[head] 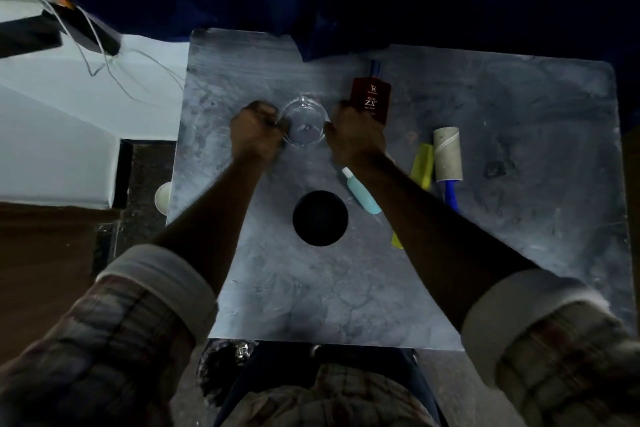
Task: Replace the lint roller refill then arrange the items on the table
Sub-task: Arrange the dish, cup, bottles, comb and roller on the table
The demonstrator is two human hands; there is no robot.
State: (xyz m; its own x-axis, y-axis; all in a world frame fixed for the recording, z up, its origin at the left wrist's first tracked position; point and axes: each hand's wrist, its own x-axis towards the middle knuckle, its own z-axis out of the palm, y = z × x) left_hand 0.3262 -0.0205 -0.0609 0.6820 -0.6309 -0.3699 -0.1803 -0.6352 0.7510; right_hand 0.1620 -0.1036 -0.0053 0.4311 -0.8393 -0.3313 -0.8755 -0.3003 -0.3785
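A clear glass bowl (305,121) stands on the grey table (346,288) toward its far side. My left hand (255,130) grips the bowl's left rim and my right hand (356,132) grips its right rim. The lint roller (447,156), a grey-white roll on a blue handle, lies to the right of my right arm. A yellow-green cover (423,165) lies beside the roll on its left. A red bottle (371,97) stands just beyond my right hand.
A round black lid or container (320,218) sits mid-table between my forearms. A light blue tube (362,196) lies partly under my right forearm, with a yellow piece (396,240) below it. To the left are a white surface (69,135) and loose wires (104,55).
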